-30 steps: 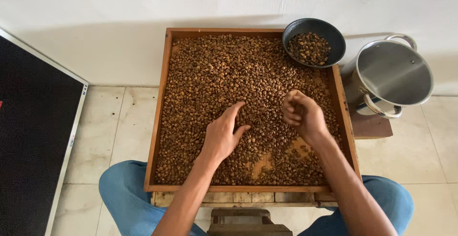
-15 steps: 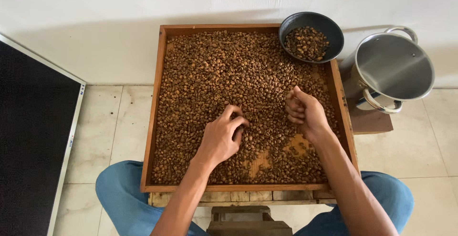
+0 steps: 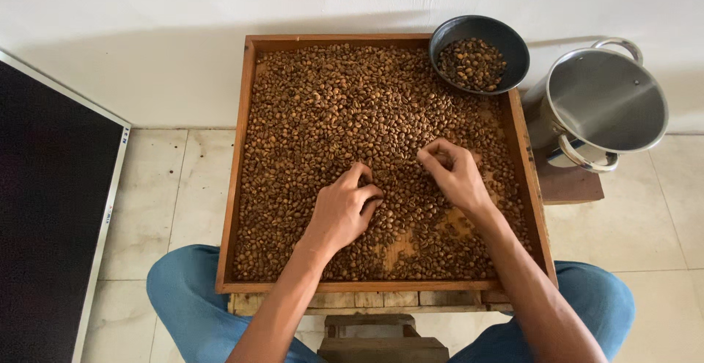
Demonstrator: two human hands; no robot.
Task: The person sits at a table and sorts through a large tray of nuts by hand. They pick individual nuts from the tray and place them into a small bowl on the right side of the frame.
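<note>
Head view: both hands' curled fingers (image 3: 367, 191) pinch among coffee beans (image 3: 330, 114) directly beneath.

Both hands are down in the wooden tray (image 3: 239, 187), which is spread wall to wall with brown coffee beans (image 3: 330, 106). The left hand (image 3: 341, 213) lies knuckles up on the beans just below centre, fingers curled in. The right hand (image 3: 456, 174), at about 2 o'clock from it and close by, has its fingertips pinched together over the beans. A dark bowl (image 3: 513, 44) holding more beans sits on the tray's 1 o'clock corner. A steel pot (image 3: 609, 99) stands at 3 o'clock, just beside the tray.
</note>
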